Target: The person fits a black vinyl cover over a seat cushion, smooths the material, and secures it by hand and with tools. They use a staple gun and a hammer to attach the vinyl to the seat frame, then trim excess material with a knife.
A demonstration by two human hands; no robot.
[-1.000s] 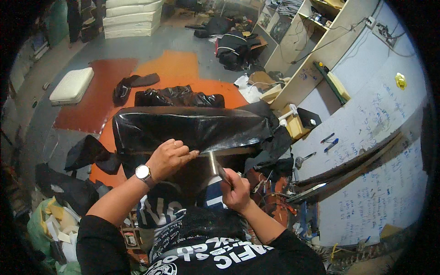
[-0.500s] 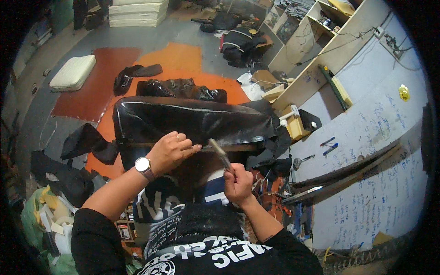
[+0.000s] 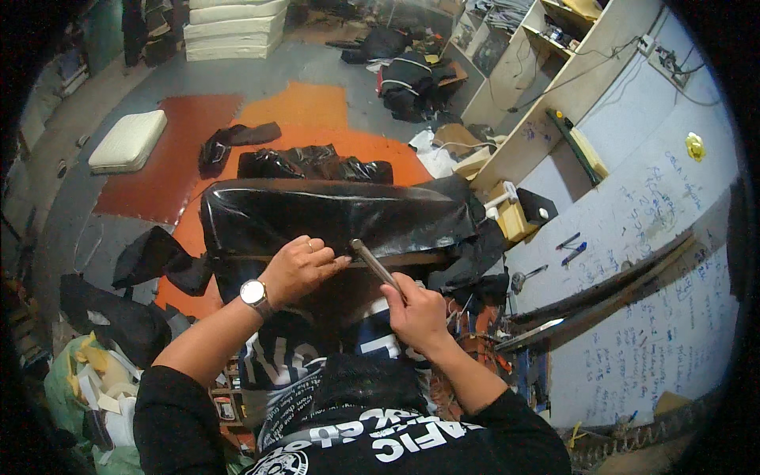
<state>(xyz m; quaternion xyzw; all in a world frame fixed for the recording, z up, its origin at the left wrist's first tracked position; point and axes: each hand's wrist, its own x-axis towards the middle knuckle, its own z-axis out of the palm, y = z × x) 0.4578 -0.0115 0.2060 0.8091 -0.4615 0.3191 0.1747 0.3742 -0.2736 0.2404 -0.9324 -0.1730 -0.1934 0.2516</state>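
Observation:
A long cushion-like piece covered in shiny black leather [image 3: 277, 214] lies across in front of me, a brownish strip [image 3: 427, 259] along its near edge. My left hand [image 3: 299, 269], with a ring and a wristwatch [image 3: 253, 293], is at that edge. Its thumb and fingers are pinched together; what they hold, if anything, is too small to make out. My right hand [image 3: 418, 313] is wrapped round a hammer [image 3: 374, 263], a slim metallic tool pointing up and left. The hammer's far end is close to my left fingertips, over the near edge.
Black leather scraps [image 3: 313, 162] lie beyond and to the left. A white cushion [image 3: 129, 141] rests on the far-left floor. Right of me stand a marked white board [image 3: 617, 317] and shelving [image 3: 530, 119]. A sack of scraps [image 3: 79, 380] is at lower left.
The hammer has tipped down and left, its end now nearer my left fingertips. My left hand keeps its pinch at the edge. The whole view has shifted slightly.

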